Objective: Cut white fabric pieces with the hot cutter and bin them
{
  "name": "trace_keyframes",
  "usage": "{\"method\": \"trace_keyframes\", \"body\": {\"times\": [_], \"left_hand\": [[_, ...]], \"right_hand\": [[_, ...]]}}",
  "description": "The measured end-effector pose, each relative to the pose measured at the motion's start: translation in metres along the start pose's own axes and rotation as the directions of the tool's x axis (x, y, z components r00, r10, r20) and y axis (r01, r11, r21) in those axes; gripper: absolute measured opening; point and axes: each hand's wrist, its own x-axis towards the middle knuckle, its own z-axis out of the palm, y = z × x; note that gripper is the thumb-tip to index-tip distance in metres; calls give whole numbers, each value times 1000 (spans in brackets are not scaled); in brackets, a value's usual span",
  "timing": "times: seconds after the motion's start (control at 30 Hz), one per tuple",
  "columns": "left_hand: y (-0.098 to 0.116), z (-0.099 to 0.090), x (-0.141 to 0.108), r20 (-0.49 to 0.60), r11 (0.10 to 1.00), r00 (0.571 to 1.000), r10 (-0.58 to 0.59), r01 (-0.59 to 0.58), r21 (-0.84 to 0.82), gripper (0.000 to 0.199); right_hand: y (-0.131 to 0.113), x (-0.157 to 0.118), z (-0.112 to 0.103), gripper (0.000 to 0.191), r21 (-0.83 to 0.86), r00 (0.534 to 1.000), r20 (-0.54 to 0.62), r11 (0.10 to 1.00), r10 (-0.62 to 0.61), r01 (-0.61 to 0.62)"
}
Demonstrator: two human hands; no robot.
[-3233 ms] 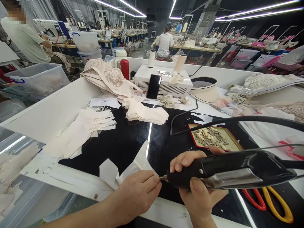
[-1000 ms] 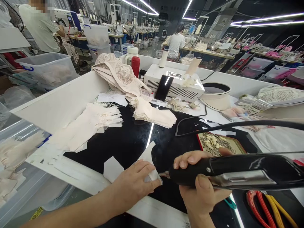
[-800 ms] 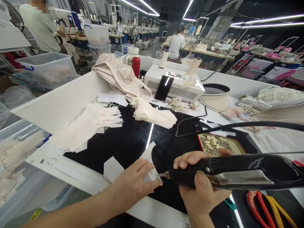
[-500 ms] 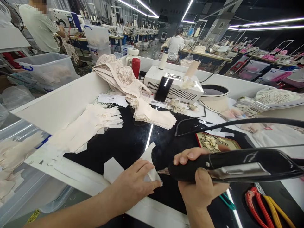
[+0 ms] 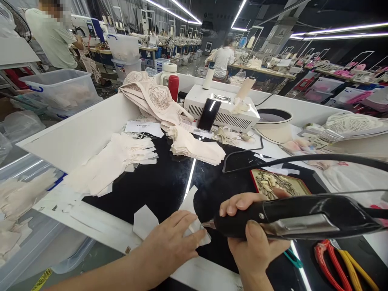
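The right hand (image 5: 256, 248) is wrapped around a glossy black handheld tool (image 5: 291, 214), its slim metal tip at the edge of a thin white sheet-like piece (image 5: 188, 202), which the left hand's (image 5: 169, 246) fingers hold over the shiny black tabletop (image 5: 209, 182). Beyond lie layered cream fabric pieces (image 5: 198, 147), then a white vented box (image 5: 224, 107).

Under bright ceiling tubes (image 5: 186, 11), glare (image 5: 189, 178) streaks the black tabletop (image 5: 157, 178).
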Motion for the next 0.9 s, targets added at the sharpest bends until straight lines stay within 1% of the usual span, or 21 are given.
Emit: {"method": "trace_keyframes", "body": {"times": [0.07,0.13,0.27,0.4,0.5,0.67,0.9], "left_hand": [[-6,-3,1,-14,1000,1000,19,-19,9,44],[-12,-6,3,-11,1000,1000,28,-29,-5,35],[-23,-13,5,20,998,998,52,-52,-28,40],[-31,-17,5,52,996,996,70,-67,-51,37],[-35,-19,4,74,994,995,69,-62,-91,40],[-37,-19,2,101,988,994,42,-26,-153,44],[-36,-21,3,85,987,996,20,-6,-162,33]], "right_hand": [[0,-1,-1,50,-6,1000,3,1000,-10,10],[1,-1,-2,50,1,1000,11,1000,-16,16],[3,-2,-4,51,29,999,34,999,-22,21],[5,-4,-6,51,14,999,37,1000,-12,11],[6,-6,-6,49,15,999,32,1000,-11,10],[9,-3,-4,50,53,999,35,999,5,-7],[15,3,4,51,84,1000,26,996,-11,9]]}}
